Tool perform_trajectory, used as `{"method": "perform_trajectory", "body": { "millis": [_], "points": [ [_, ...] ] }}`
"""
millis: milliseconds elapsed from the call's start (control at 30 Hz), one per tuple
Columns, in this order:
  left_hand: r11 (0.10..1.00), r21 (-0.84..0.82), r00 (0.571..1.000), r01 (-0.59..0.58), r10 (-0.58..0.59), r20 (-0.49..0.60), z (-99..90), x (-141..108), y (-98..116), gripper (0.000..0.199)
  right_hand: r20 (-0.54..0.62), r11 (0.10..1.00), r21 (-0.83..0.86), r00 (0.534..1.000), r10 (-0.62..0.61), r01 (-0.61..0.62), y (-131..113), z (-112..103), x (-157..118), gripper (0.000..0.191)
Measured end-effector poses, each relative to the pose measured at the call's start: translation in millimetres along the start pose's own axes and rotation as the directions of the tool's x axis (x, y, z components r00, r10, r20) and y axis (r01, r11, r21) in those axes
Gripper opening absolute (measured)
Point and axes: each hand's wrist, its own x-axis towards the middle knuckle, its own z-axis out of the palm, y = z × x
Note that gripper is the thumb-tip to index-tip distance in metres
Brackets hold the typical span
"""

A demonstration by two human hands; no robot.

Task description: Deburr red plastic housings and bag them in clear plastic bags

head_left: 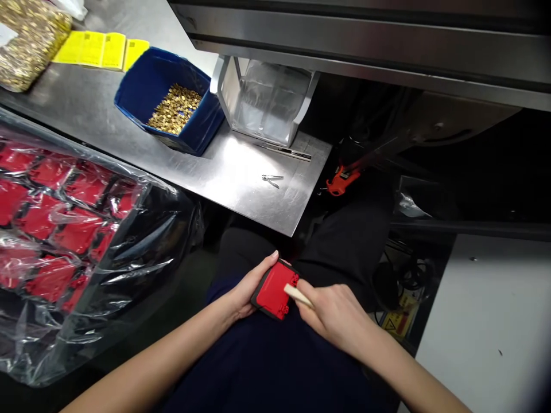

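Here, two bare hands are working on a red-and-black part (274,288) over the lap.
The left hand's (253,287) fingers are wrapping the part's edge; the right hand's (329,310) fingers are gripping a pale, flat-ended tool (298,295) against its red face. Beyond, a blue bin (148,80) of small brass-coloured pieces (175,109) is sitting on the metal worktop (241,192), near a clear-fronted bin (273,103).

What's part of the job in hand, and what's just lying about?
Likely in the job:
red piece, in left hand
pale stick, in right hand
similar red pieces under plastic
perhaps golden bits

Seemingly lying about:
yellow slips
small silver tool
orange object
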Motion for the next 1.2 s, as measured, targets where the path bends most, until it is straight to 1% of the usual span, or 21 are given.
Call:
{"method": "perform_trajectory", "body": {
  "millis": [67, 100, 167, 233, 333, 400, 467, 533, 600, 667, 733, 833, 900, 967, 1067, 1133, 1200],
  "points": [
    [0.999, 0.025, 0.999, -0.042, 0.042, 0.003, 0.6, -1, 0, 0.050, 0.012, 0.999, 0.011, 0.999, -0.031, 0.031, 1, 2, 0, 0.005],
    [0.998, 0.032, 0.999, -0.053, 0.053, 0.002, 1.0, -1, 0, 0.050, 0.007, 0.999, 0.006, 0.999, -0.038, 0.038, 2, 2, 1, 0.008],
    [0.999, 0.025, 0.999, -0.038, 0.038, -0.012, 1.2, -1, 0, 0.051, -0.018, 1.000, -0.013, 1.000, -0.023, 0.023, 4, 2, 2, 0.014],
    [1.000, 0.007, 1.000, -0.003, 0.003, -0.026, 1.0, 0, 1, 0.053, -0.029, 1.000, -0.022, 1.000, 0.006, -0.006, 6, 2, 2, 0.012],
    [1.000, 0.025, 1.000, -0.018, 0.018, -0.016, 1.4, 0, 1, 0.053, 0.002, 1.000, -0.012, 1.000, -0.013, 0.013, 7, 3, 1, 0.006],
    [0.999, 0.037, 1.000, -0.024, 0.025, -0.015, 2.5, 0, 2, 0.052, 0.001, 1.000, -0.016, 1.000, -0.020, 0.020, 6, 3, 2, 0.009],
    [1.000, 0.031, 0.999, -0.005, 0.006, -0.034, 3.9, 0, 3, 0.053, -0.013, 1.000, -0.019, 1.000, 0.011, -0.011, 6, 2, 4, 0.012],
    [1.000, 0.019, 0.999, 0.011, -0.010, -0.048, 5.3, -1, 5, 0.052, 0.000, 0.999, -0.008, 1.000, 0.031, -0.031, 6, 0, 4, 0.011],
    [0.999, 0.034, 0.999, -0.005, 0.007, -0.041, 6.7, -2, 6, 0.050, 0.033, 1.000, 0.017, 0.999, 0.006, -0.006, 6, -1, 3, 0.009],
    [0.998, 0.051, 0.999, -0.020, 0.022, -0.034, 7.5, -2, 6, 0.048, 0.036, 0.999, 0.025, 0.999, -0.021, 0.020, 6, -2, 2, 0.010],
    [0.998, 0.054, 0.999, -0.020, 0.021, -0.030, 7.6, -1, 6, 0.048, 0.016, 1.000, 0.015, 1.000, -0.010, 0.010, 7, -2, 1, 0.013],
    [0.999, 0.048, 0.999, -0.016, 0.018, -0.045, 6.9, 0, 6, 0.049, 0.023, 1.000, 0.016, 1.000, 0.005, -0.006, 9, 0, -2, 0.009],
    [0.999, 0.050, 0.999, -0.019, 0.022, -0.044, 6.6, 0, 6, 0.050, 0.041, 0.999, 0.031, 0.999, -0.024, 0.023, 9, 0, -2, 0.006],
    [0.999, 0.042, 0.999, -0.016, 0.017, -0.036, 6.3, 1, 6, 0.050, 0.036, 0.998, 0.031, 0.998, -0.056, 0.055, 10, 0, 1, 0.009],
    [1.000, 0.008, 0.999, 0.009, -0.009, -0.042, 5.9, 1, 6, 0.049, 0.003, 1.000, 0.016, 1.000, -0.020, 0.020, 11, -2, 5, 0.015],
    [1.000, -0.008, 0.999, 0.010, -0.010, -0.048, 6.3, 2, 6, 0.049, 0.004, 1.000, 0.020, 1.000, 0.005, -0.005, 12, -3, 6, 0.012],
    [1.000, 0.002, 0.999, -0.003, 0.004, -0.049, 7.1, 2, 7, 0.049, 0.019, 1.000, 0.026, 1.000, -0.014, 0.013, 10, -4, 6, 0.009]
  ]
}}
